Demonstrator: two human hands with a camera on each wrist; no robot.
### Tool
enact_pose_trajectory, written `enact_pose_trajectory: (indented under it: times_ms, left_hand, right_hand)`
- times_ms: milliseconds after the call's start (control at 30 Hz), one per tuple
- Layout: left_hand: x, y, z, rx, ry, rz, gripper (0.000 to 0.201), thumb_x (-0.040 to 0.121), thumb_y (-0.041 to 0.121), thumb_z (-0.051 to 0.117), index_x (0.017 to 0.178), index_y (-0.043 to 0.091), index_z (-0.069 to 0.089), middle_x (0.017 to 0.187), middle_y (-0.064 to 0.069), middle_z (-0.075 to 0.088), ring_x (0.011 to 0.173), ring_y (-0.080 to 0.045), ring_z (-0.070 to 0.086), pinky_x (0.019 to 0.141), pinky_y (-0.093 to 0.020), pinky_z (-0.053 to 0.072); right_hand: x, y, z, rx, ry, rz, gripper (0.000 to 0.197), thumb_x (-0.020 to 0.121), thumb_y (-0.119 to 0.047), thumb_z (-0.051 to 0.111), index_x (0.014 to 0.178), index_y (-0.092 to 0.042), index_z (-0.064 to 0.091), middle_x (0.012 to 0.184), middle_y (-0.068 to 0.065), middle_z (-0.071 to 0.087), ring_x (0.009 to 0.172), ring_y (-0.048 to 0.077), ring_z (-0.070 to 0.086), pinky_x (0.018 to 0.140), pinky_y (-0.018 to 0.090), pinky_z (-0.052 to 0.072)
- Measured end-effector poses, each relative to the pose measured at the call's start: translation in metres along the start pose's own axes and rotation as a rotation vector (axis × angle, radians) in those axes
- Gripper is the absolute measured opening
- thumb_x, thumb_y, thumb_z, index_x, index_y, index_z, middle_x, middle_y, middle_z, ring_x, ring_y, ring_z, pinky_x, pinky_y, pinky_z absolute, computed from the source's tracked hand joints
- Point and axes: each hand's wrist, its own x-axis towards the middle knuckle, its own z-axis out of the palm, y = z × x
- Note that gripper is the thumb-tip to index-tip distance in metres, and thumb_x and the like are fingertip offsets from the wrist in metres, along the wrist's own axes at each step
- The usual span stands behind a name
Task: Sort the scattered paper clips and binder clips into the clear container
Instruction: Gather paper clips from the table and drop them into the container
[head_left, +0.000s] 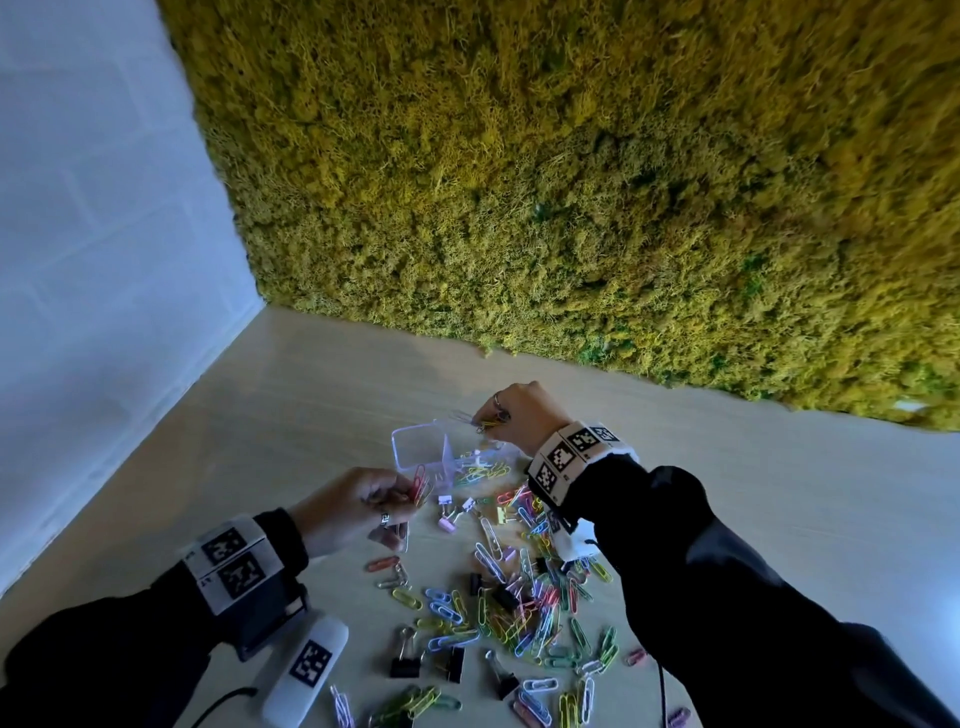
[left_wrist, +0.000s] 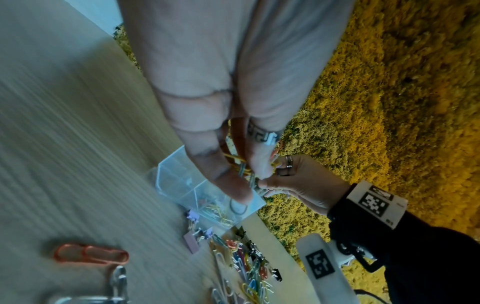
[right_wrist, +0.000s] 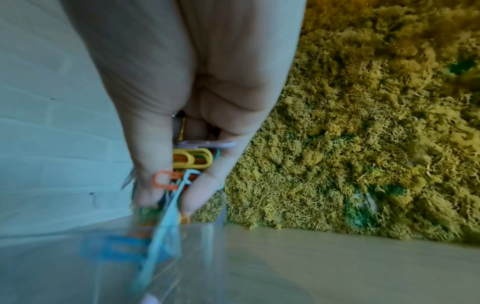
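The clear container (head_left: 415, 441), split into compartments, stands on the pale wooden table (head_left: 727, 493); one compartment holds several paper clips (head_left: 480, 473). My left hand (head_left: 408, 499) pinches a bunch of red and other coloured paper clips (head_left: 420, 486) at the container's near edge; the same bunch (left_wrist: 240, 164) shows between its fingers in the left wrist view. My right hand (head_left: 485, 421) grips another bundle of paper clips (right_wrist: 191, 159) just above the container's far right side. Loose coloured paper clips (head_left: 519, 613) and black binder clips (head_left: 506, 597) lie scattered nearer me.
Lilac and pink binder clips (head_left: 447, 519) lie just in front of the container. A white marker-tagged device (head_left: 306, 670) rests at the bottom left with a cable. A moss wall (head_left: 571, 182) backs the table and a white wall (head_left: 93, 234) closes the left side.
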Motion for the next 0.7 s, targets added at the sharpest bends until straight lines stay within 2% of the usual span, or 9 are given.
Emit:
enact_pose_trajectory:
  times_ms: [67, 133, 300, 433, 467, 533, 567, 633, 700]
  left_hand:
    - [0.001, 0.001, 0.001, -0.012, -0.006, -0.010, 0.014, 0.085, -0.006, 0.054, 0.078, 0.004, 0.059, 0.059, -0.004, 0.058, 0.050, -0.011, 0.059, 0.052, -0.020, 0.052]
    - [0.001, 0.001, 0.002, -0.015, -0.008, -0.021, 0.011, 0.085, -0.006, 0.055, 0.080, 0.003, 0.059, 0.060, -0.005, 0.059, 0.050, -0.011, 0.059, 0.053, -0.020, 0.053]
    - [-0.001, 0.000, 0.004, -0.019, -0.004, -0.045, 0.010, 0.084, -0.006, 0.055, 0.081, 0.003, 0.060, 0.060, -0.004, 0.058, 0.050, -0.011, 0.059, 0.052, -0.021, 0.054]
    - [-0.002, 0.001, 0.004, -0.020, -0.003, -0.062, 0.011, 0.084, -0.007, 0.055, 0.080, 0.002, 0.060, 0.061, -0.006, 0.057, 0.050, -0.011, 0.058, 0.052, -0.020, 0.053]
    - [-0.002, 0.001, 0.003, -0.028, 0.001, -0.065, 0.013, 0.084, -0.008, 0.055, 0.079, 0.003, 0.060, 0.060, -0.006, 0.058, 0.050, -0.011, 0.058, 0.051, -0.020, 0.053]
    - [-0.003, 0.002, 0.002, -0.045, 0.014, -0.062, 0.016, 0.083, -0.008, 0.055, 0.076, 0.004, 0.061, 0.057, -0.005, 0.059, 0.050, -0.011, 0.058, 0.051, -0.021, 0.053]
    - [-0.004, 0.003, 0.001, -0.047, 0.023, -0.054, 0.015, 0.083, -0.008, 0.056, 0.077, 0.004, 0.062, 0.056, -0.004, 0.060, 0.050, -0.012, 0.058, 0.051, -0.021, 0.053]
    - [-0.006, 0.008, 0.000, -0.030, 0.041, -0.032, 0.014, 0.082, -0.006, 0.058, 0.077, 0.005, 0.064, 0.054, -0.002, 0.061, 0.051, -0.011, 0.059, 0.048, -0.021, 0.051]
    - [-0.005, 0.018, 0.000, 0.008, 0.078, -0.004, 0.016, 0.082, -0.005, 0.059, 0.075, 0.008, 0.063, 0.051, -0.001, 0.061, 0.047, -0.006, 0.058, 0.041, -0.017, 0.047]
  right_hand:
    - [0.000, 0.002, 0.001, 0.005, 0.023, -0.010, 0.025, 0.082, -0.004, 0.061, 0.107, -0.005, 0.066, 0.112, 0.010, 0.068, 0.102, 0.018, 0.063, 0.088, 0.016, 0.043]
    - [0.000, 0.007, 0.001, 0.044, 0.052, 0.006, 0.025, 0.081, -0.004, 0.062, 0.106, -0.006, 0.066, 0.111, 0.010, 0.068, 0.101, 0.018, 0.063, 0.085, 0.012, 0.041]
    - [0.001, 0.015, -0.007, 0.151, 0.146, 0.028, 0.020, 0.080, -0.007, 0.065, 0.099, -0.008, 0.069, 0.102, 0.009, 0.071, 0.083, 0.008, 0.058, 0.057, -0.009, 0.034]
    - [0.003, 0.015, -0.007, 0.177, 0.150, -0.006, 0.024, 0.079, -0.007, 0.066, 0.103, -0.010, 0.068, 0.103, 0.008, 0.071, 0.087, 0.007, 0.059, 0.060, -0.011, 0.032]
    - [0.003, 0.015, -0.005, 0.198, 0.137, -0.014, 0.026, 0.079, -0.006, 0.066, 0.104, -0.010, 0.067, 0.104, 0.008, 0.070, 0.090, 0.008, 0.061, 0.065, -0.007, 0.035]
    - [0.001, 0.015, -0.001, 0.270, 0.135, -0.034, 0.025, 0.079, -0.004, 0.066, 0.103, -0.009, 0.067, 0.102, 0.009, 0.071, 0.090, 0.013, 0.066, 0.079, 0.009, 0.046]
    - [-0.002, 0.017, -0.001, 0.304, 0.171, -0.039, 0.023, 0.080, -0.006, 0.066, 0.102, -0.009, 0.067, 0.101, 0.009, 0.071, 0.085, 0.008, 0.067, 0.082, 0.017, 0.050]
    - [-0.008, 0.024, 0.000, 0.319, 0.288, -0.033, 0.024, 0.079, -0.016, 0.068, 0.103, -0.012, 0.066, 0.101, 0.007, 0.071, 0.073, -0.003, 0.061, 0.080, 0.024, 0.054]
    - [-0.012, 0.035, 0.003, 0.232, 0.303, -0.014, 0.047, 0.072, -0.031, 0.072, 0.116, -0.019, 0.058, 0.114, 0.005, 0.064, 0.089, 0.008, 0.057, 0.088, 0.035, 0.051]
